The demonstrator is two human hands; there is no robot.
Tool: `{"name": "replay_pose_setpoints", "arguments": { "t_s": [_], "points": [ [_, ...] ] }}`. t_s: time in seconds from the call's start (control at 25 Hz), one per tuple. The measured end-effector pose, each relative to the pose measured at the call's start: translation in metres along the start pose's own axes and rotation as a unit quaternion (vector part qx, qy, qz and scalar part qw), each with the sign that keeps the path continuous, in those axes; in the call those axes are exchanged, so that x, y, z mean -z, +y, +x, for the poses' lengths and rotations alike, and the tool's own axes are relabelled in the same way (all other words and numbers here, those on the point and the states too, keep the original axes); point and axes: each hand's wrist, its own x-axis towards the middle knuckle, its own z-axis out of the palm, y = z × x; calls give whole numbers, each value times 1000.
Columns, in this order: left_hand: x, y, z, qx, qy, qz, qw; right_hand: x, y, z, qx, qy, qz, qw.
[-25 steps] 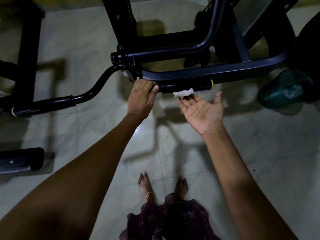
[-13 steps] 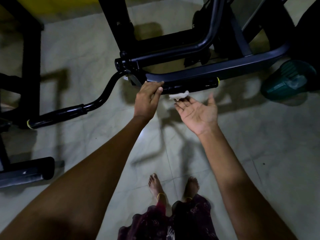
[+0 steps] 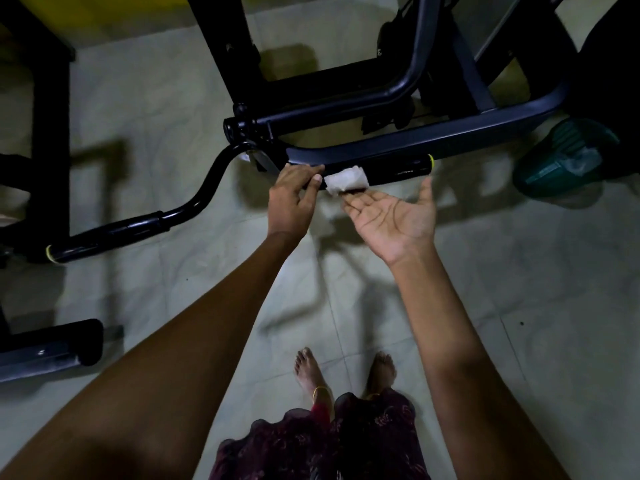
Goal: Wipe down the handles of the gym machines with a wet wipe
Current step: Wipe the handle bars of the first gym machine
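The right hand (image 3: 394, 220) lies palm up at the centre of the frame, fingers straight and spread, thumb raised toward the right; its fingertips (image 3: 349, 199) reach up under the white wet wipe (image 3: 346, 180) and seem to press it against the underside of the black handle (image 3: 394, 169), though the dim light makes the contact hard to confirm. The wipe is draped over the handle's left part, just right of the left hand (image 3: 292, 199). That hand comes in palm down, its fingers loosely bent over the same bar, thumb tip beside the wipe's edge; whether it truly grasps the bar or only rests on it cannot be told. The handle ends in a yellow-ringed cap (image 3: 430, 163) to the right. A second handle (image 3: 110, 235) slants toward the left edge. At the right edge a dark green bin (image 3: 564, 157) stands on the tiled floor (image 3: 519, 289); its contents are unclear. Bare feet (image 3: 310, 372) show at bottom centre.
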Motion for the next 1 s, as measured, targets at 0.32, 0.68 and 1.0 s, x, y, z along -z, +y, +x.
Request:
{"name": "replay_pose_setpoints", "arguments": {
  "t_s": [0.32, 0.68, 1.0],
  "points": [
    [0, -1, 1, -8, -4, -11, 1000, -5, 7, 2, 22, 12, 73, 997],
    [3, -7, 3, -23, -26, 17, 999, -1, 7, -3, 38, 3, 133, 990],
    [2, -7, 3, -29, -12, 6, 999, -2, 1, -14, 81, 10, 89, 993]
  ]
}}
